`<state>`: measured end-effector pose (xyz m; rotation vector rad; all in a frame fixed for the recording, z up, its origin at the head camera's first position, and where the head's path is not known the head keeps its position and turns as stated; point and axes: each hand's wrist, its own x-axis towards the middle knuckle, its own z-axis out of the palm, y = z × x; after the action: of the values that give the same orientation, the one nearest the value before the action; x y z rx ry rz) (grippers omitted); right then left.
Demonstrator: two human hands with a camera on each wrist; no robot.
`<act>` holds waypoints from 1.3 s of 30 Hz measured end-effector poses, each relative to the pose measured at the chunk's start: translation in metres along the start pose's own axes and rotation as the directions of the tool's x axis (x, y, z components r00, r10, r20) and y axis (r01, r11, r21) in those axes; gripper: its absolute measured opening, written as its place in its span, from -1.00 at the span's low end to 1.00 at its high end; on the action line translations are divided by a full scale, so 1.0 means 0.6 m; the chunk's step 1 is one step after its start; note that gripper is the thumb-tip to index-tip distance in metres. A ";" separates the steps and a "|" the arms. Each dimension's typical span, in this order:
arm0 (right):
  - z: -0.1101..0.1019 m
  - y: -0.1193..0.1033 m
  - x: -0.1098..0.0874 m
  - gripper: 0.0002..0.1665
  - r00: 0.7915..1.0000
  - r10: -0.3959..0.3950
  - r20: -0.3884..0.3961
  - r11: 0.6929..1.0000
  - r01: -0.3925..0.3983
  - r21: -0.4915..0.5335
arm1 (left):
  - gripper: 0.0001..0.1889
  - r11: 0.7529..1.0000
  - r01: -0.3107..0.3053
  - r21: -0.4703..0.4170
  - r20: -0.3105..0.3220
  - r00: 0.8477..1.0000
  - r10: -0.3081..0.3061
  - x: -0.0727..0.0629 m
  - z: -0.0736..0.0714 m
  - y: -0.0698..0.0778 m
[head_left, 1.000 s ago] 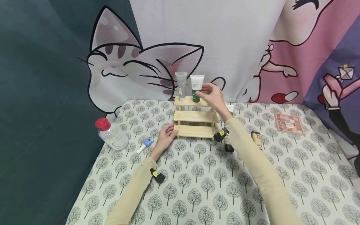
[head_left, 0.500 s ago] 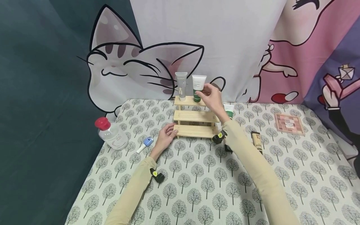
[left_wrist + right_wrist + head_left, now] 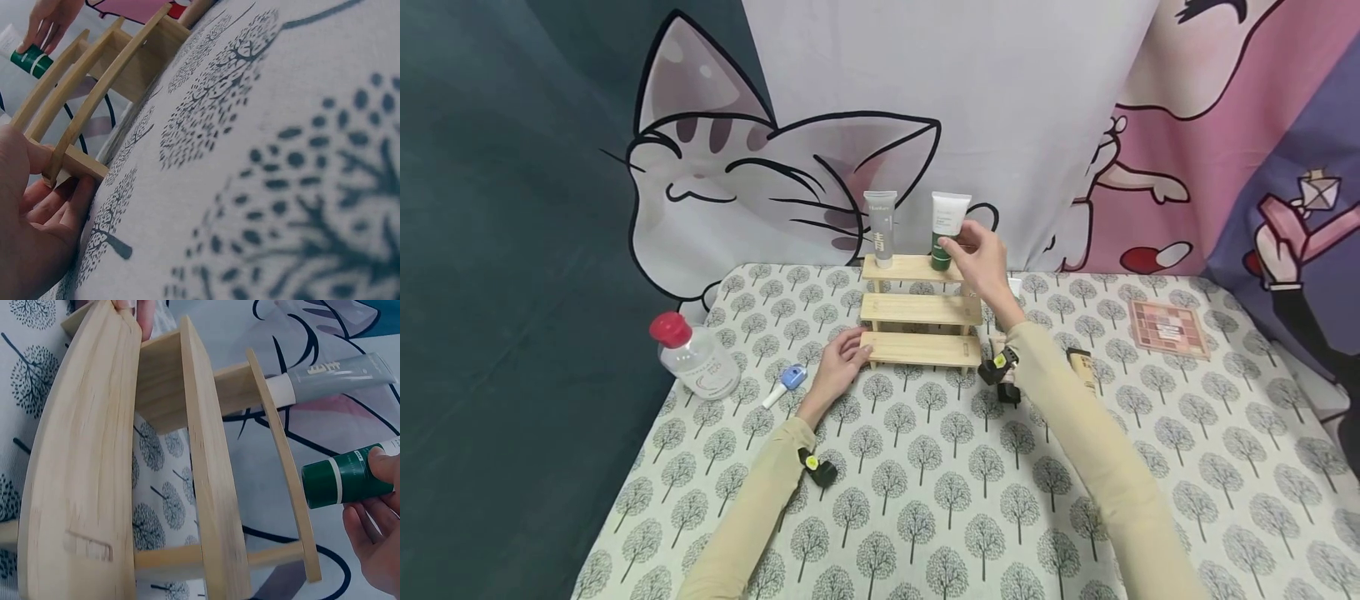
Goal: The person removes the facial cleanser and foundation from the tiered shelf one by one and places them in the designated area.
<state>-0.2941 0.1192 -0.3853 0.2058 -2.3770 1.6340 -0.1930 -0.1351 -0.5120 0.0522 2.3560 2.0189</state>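
Observation:
A three-step wooden shelf point(image 3: 921, 309) stands on the patterned cloth. My left hand point(image 3: 839, 363) grips the left end of its lowest step; in the left wrist view the thumb lies above the board and the fingers below. At the top step, my right hand point(image 3: 983, 261) pinches a white and green squeeze tube point(image 3: 950, 218) between thumb and fingers. The tube is upright, its green cap point(image 3: 322, 484) at or just above the board; contact is hard to tell. A grey squeeze tube point(image 3: 882, 229) stands on its cap at the left of the same step.
Left of the shelf are a clear bottle with a red cap point(image 3: 699, 357) and a small blue and white item point(image 3: 786, 385). Right of it lie a dark-capped tube point(image 3: 1008, 389), a yellowish tube point(image 3: 1082, 369) and a pink palette point(image 3: 1169, 329). A printed curtain hangs behind.
My right hand has moved the white and green tube to the right along the top step, away from the grey tube. My left hand stays on the lowest step.

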 end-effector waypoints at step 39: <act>-0.125 0.063 -0.022 -0.52 0.979 0.084 -0.185 0.982 -0.113 -0.153 | -0.49 1.000 -0.014 -0.006 0.015 1.000 0.014 -0.001 -0.007 -0.003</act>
<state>-0.2816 0.2024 -0.3974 -0.0867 -2.4002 1.4228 -0.1926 -0.1394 -0.5132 0.0837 2.3474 2.0236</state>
